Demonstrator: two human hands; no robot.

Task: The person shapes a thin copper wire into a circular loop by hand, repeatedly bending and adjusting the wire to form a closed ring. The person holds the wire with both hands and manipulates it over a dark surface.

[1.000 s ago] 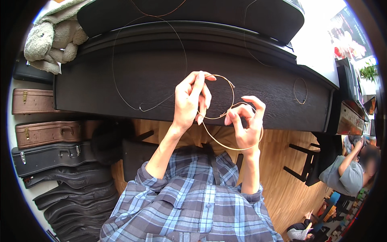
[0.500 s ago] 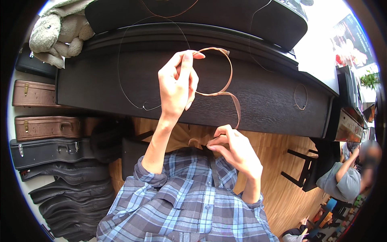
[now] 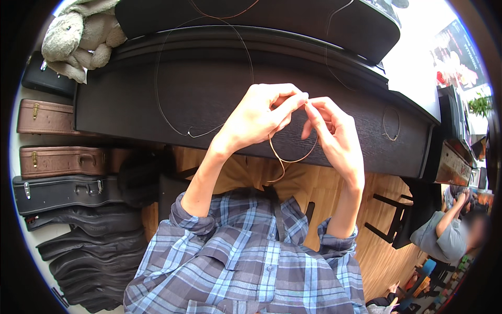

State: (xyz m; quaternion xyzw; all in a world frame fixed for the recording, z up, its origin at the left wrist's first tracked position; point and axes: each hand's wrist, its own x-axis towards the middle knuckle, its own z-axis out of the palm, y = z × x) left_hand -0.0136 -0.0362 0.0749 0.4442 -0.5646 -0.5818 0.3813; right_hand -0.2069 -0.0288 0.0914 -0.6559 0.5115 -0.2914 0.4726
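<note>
Fingertips of left hand [image 3: 261, 112] and right hand [image 3: 340, 138] met, apparently both pinched on copper-coloured wire [image 3: 281, 159]; its loop hung below, before near edge of black furniture [image 3: 366, 120]. Light pinch, slow guiding seemed best, curve unkinked. Wire at fingertips hidden; lower end hard to trace. Left hand partly covered thin silvery loop [image 3: 189, 134].

We have open black surface [image 3: 368, 144] between our right hand [image 3: 337, 138] and a small wire ring [image 3: 386, 135]; leftward, a larger loop [image 3: 189, 133] obstructs.
</note>
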